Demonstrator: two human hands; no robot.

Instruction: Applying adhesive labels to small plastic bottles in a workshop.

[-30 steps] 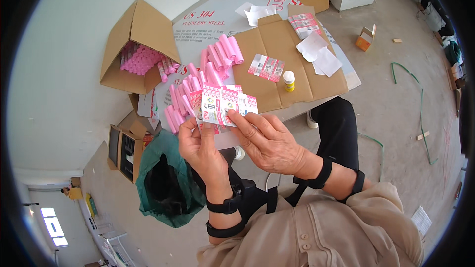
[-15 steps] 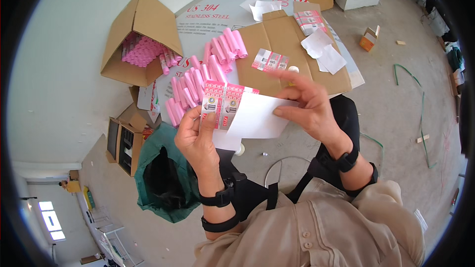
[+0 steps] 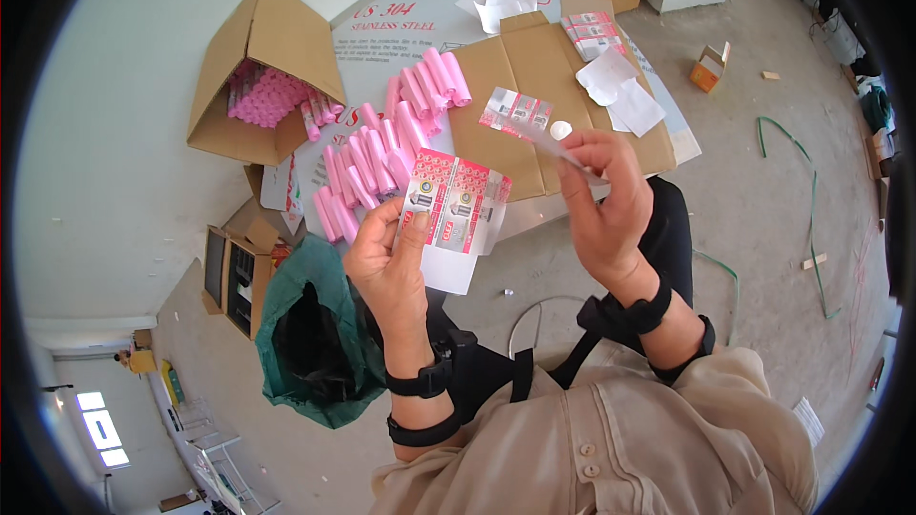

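Observation:
My left hand (image 3: 391, 253) pinches a sheet of pink and grey printed labels (image 3: 463, 205) by its left edge, thumb on top. White paper (image 3: 450, 272) shows below the printed part. My right hand (image 3: 611, 200) is closed on a thin white paper sheet (image 3: 571, 154), seen nearly edge-on and apart from the label sheet. Just beyond that hand, another label strip (image 3: 506, 113) lies on a flattened cardboard piece (image 3: 487, 72), beside a small round white object (image 3: 560, 130). Left of the label sheet, several pink rolls (image 3: 372, 157) lie in rows on the table (image 3: 382, 43).
An open carton (image 3: 286, 38) full of pink-ended rolls stands at the left. More labels (image 3: 593, 35) and white papers (image 3: 625, 91) lie at the table's far right. A green bag (image 3: 286, 381) stands by my left forearm. A small orange box (image 3: 708, 73) is on the floor.
The white sheet in my right hand has come away from the label sheet and turned nearly edge-on. My right hand has shifted slightly right; the label sheet's printed front now shows more fully.

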